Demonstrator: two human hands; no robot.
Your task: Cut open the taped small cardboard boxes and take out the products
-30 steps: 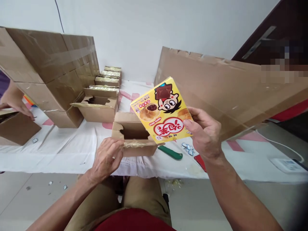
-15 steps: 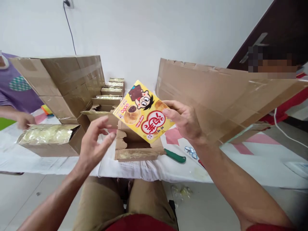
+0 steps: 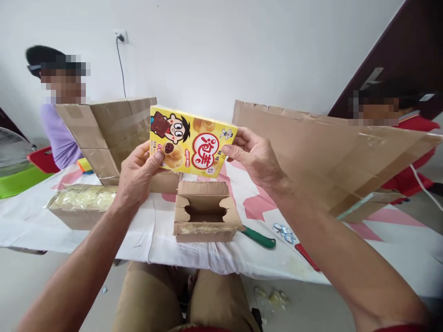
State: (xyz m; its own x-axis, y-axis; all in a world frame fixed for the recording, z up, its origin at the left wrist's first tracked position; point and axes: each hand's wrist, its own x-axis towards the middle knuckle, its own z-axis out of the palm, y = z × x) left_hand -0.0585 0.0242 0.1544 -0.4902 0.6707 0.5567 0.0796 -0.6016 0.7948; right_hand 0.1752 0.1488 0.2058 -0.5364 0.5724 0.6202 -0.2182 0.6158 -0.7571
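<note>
A yellow snack box (image 3: 194, 140) with a cartoon face and a red logo is held up level in front of me. My left hand (image 3: 138, 173) grips its left end, thumb on the front. My right hand (image 3: 254, 154) pinches its right end. Below it, on the white table cloth (image 3: 138, 235), stands a small open cardboard carton (image 3: 206, 216) with torn flaps and glue along its front edge.
A closed carton with a glue-smeared top (image 3: 81, 205) lies at the left. Large taped cardboard boxes stand behind at the left (image 3: 107, 133) and right (image 3: 328, 157). A green-handled tool (image 3: 259, 237) and a red one (image 3: 306, 256) lie beside the open carton. Other people sit at the far left and right.
My left hand rose from the open carton and took hold of the snack box's left end. The box turned level and moved up and left. The view tilted upward.
</note>
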